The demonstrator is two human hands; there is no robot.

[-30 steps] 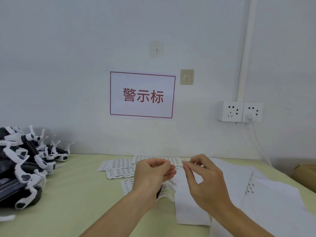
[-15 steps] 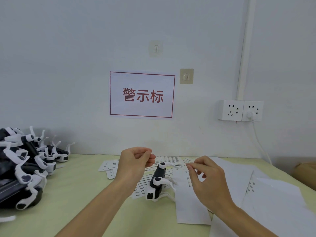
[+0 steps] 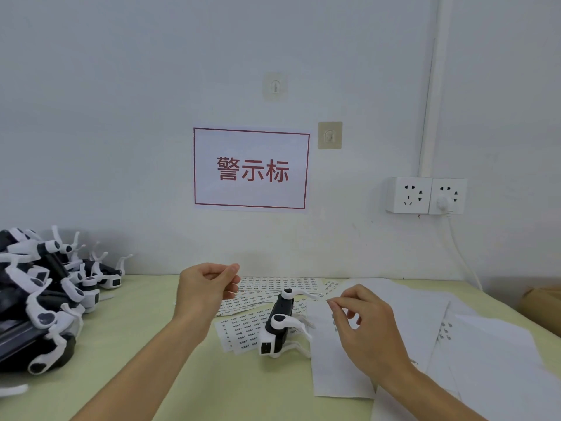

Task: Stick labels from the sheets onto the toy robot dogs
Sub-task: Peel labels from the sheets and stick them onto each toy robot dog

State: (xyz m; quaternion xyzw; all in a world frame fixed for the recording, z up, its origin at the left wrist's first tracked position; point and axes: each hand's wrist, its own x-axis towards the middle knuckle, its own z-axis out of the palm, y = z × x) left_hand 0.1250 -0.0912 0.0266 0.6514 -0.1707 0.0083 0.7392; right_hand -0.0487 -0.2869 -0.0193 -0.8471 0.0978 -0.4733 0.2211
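Centrally, toy robot dog [image 3: 277,325] between hands [image 3: 206,287].

One toy robot dog [image 3: 277,325] lies on label sheets [image 3: 243,326] on the counter [image 3: 151,299], between the raised left hand [image 3: 206,287] and right hand [image 3: 368,326].

Wall sign [image 3: 251,169] — "警示标"

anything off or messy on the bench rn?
Nothing damaged or spilled. One toy robot dog lies on its side across the label sheets, which overlap askew. More dogs sit jumbled in a pile at left.
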